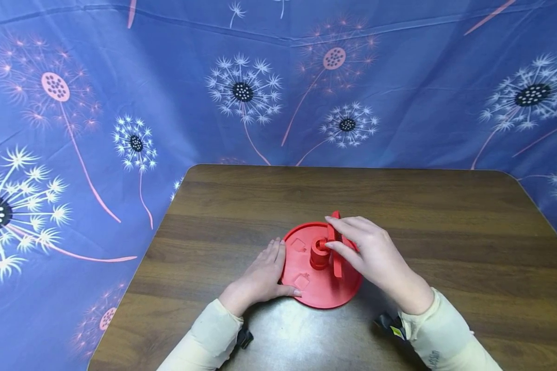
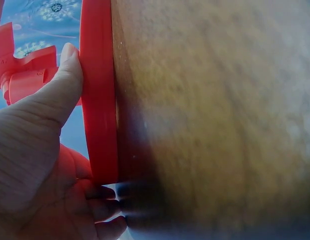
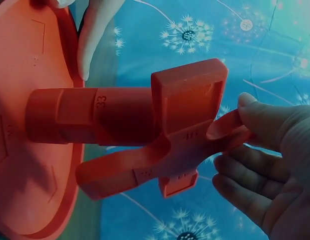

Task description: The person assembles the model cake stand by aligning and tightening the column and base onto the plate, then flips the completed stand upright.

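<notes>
We saw 1 red post [image 1: 319, 257] already standing on the red plate [image 1: 326, 294]. The left hand [image 1: 262, 275] braced the plate's rim, fingers outstretched; the right hand [image 1: 373, 252] pinched a red cross [image 3: 187, 145] above the plate, whether joined to the post we couldn't tell.
</notes>
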A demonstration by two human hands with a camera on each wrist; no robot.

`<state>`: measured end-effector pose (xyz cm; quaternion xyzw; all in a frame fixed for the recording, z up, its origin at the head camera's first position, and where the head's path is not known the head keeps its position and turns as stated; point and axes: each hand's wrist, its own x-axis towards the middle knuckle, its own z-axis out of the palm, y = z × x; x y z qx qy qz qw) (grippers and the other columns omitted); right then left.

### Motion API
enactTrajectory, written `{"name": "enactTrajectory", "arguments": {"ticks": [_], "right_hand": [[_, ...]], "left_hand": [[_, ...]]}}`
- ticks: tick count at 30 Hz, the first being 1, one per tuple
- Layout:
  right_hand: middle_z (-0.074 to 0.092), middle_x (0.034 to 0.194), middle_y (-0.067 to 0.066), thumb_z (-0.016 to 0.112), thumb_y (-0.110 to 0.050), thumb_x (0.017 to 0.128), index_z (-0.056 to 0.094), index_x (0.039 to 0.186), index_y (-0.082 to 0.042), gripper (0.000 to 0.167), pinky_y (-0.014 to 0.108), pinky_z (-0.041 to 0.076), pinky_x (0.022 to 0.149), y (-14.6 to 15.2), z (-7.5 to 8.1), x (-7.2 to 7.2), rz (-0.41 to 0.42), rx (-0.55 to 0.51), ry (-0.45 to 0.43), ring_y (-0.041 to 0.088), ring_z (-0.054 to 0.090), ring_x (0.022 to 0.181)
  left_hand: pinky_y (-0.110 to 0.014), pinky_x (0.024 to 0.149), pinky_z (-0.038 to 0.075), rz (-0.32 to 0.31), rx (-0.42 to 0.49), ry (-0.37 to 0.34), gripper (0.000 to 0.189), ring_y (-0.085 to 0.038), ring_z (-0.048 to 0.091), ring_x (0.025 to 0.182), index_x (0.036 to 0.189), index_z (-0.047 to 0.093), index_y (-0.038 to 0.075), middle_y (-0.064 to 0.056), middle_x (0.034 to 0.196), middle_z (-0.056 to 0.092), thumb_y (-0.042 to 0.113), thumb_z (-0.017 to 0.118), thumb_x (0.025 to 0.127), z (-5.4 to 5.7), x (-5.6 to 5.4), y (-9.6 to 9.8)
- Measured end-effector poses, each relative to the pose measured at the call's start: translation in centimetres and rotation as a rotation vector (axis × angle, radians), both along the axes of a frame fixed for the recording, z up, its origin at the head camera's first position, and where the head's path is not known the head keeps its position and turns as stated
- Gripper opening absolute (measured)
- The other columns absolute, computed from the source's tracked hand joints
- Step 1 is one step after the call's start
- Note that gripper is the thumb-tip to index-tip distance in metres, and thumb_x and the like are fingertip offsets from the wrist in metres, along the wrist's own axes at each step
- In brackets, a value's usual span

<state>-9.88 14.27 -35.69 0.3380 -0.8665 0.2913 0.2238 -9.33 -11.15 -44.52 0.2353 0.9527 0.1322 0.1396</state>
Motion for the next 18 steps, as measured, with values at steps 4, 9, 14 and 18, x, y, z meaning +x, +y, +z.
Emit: {"name": "enactTrajectory", "arguments": {"ticks": [4, 9, 14, 18], "right_hand": [[0.068, 0.107, 0.006, 0.085, -0.015, 0.074, 0.064, 0.128, -0.004, 0.059, 0.039, 0.055, 0.078, -1.0, 0.1, -0.2, 0.02, 0.05, 0.032, 0.02, 0.061, 0.095], [0.07, 0.106, 0.008, 0.086, -0.013, 0.073, 0.063, 0.128, -0.001, 0.061, 0.036, 0.055, 0.076, -2.3, -0.4, -0.4, 0.038, 0.081, 0.076, 0.021, 0.062, 0.09], [0.071, 0.109, 0.009, 0.086, -0.013, 0.072, 0.068, 0.121, -0.002, 0.053, 0.035, 0.055, 0.076, -3.2, -1.3, -0.5, 0.054, 0.096, 0.119, 0.023, 0.061, 0.091], [0.071, 0.108, 0.009, 0.085, -0.012, 0.074, 0.07, 0.115, -0.003, 0.045, 0.035, 0.053, 0.079, -3.6, -1.5, -0.5, 0.063, 0.108, 0.142, 0.024, 0.061, 0.093]], "left_hand": [[-0.046, 0.116, 0.023, 0.002, 0.0, -0.001, 0.115, -0.038, 0.015, 0.146, 0.152, 0.016, -0.008, -0.026, 0.158, 0.016, 0.063, 0.07, 0.079, 0.0, 0.0, 0.0], [-0.045, 0.116, 0.023, 0.001, -0.015, -0.007, 0.114, -0.037, 0.014, 0.146, 0.152, 0.015, -0.008, -0.025, 0.158, 0.015, 0.063, 0.068, 0.08, 0.0, 0.1, 0.0], [-0.045, 0.116, 0.023, -0.005, -0.017, -0.002, 0.113, -0.037, 0.014, 0.146, 0.152, 0.016, -0.008, -0.025, 0.158, 0.016, 0.063, 0.068, 0.08, 0.0, 0.1, 0.0], [-0.045, 0.116, 0.023, -0.003, -0.012, -0.008, 0.113, -0.037, 0.014, 0.147, 0.152, 0.016, -0.007, -0.025, 0.158, 0.015, 0.063, 0.068, 0.08, 0.1, 0.1, -0.1]]}}
